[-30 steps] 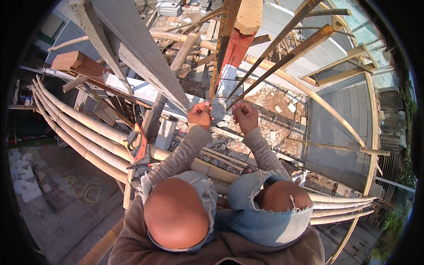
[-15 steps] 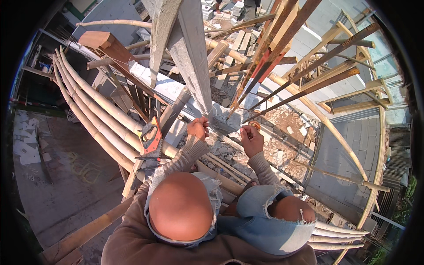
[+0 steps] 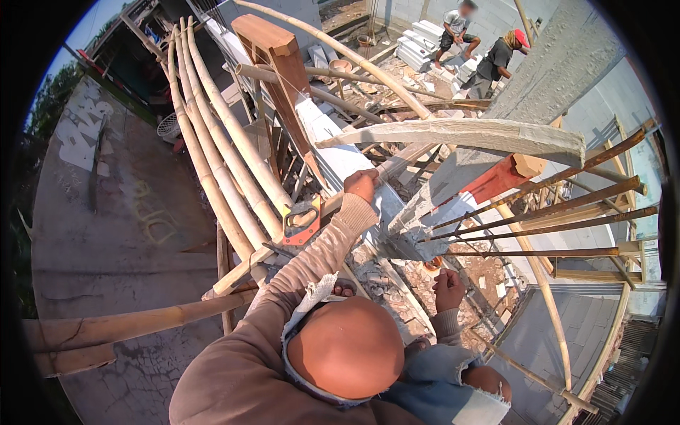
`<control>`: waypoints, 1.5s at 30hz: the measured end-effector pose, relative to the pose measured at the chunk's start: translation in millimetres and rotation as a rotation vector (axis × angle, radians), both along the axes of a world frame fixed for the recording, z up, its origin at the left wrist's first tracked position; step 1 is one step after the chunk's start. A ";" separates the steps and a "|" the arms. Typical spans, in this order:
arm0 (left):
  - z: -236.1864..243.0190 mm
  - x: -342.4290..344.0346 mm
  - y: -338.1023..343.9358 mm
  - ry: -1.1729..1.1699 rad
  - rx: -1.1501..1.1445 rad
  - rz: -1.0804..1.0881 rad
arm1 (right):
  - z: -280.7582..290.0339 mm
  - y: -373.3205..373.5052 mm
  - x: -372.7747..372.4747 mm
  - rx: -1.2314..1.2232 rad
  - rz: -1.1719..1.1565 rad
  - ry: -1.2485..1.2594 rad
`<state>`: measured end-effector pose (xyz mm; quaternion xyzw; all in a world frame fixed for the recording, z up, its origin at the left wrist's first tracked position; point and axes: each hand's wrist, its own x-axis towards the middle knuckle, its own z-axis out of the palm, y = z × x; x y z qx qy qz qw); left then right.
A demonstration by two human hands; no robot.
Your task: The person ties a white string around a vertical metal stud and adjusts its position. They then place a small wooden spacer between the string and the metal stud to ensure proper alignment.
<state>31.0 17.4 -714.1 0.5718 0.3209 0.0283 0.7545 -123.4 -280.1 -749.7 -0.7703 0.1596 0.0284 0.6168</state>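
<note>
My left hand (image 3: pixel 361 185) is closed in a fist over a wooden pole (image 3: pixel 407 161) beside the white wall top (image 3: pixel 333 152); whatever its fingers close on is hidden. My right hand (image 3: pixel 448 289), fingers curled and pinched, is raised below the foot of the grey concrete column (image 3: pixel 506 117); what it holds, if anything, is too small to make out. A small round orange object (image 3: pixel 433 263) shows just beyond it. To the left of my left forearm lies a handsaw (image 3: pixel 302 225) with an orange handle. A mortar-coated plank (image 3: pixel 467 132) spans in front of the column.
Several bamboo poles (image 3: pixel 225 152) run along the left. Rusty steel bars (image 3: pixel 545 230) jut out at the right. A reddish timber post (image 3: pixel 273 67) stands beyond the wall. Rubble (image 3: pixel 489 283) covers ground below. Two people (image 3: pixel 459 35) are among pale blocks at the back.
My view has turned and shifted, bringing two people into sight. My hands have moved apart: the left reached away over the pole, the right stayed nearer me. The plank now looks crosswise.
</note>
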 end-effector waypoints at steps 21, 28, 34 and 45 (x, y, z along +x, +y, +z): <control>-11.1 6.7 0.8 0.011 -0.366 -0.051 | -4.0 6.0 -5.9 -0.050 0.042 0.081; -2.0 -9.4 7.7 -0.047 -0.240 -0.055 | -12.0 -0.4 -10.2 -0.020 0.036 0.071; -3.6 1.3 12.6 0.075 -0.276 -0.068 | -21.5 5.6 -9.8 0.007 0.072 0.066; 2.0 -6.4 21.8 -0.011 -0.162 0.153 | -19.1 5.8 -19.8 -0.038 0.083 0.090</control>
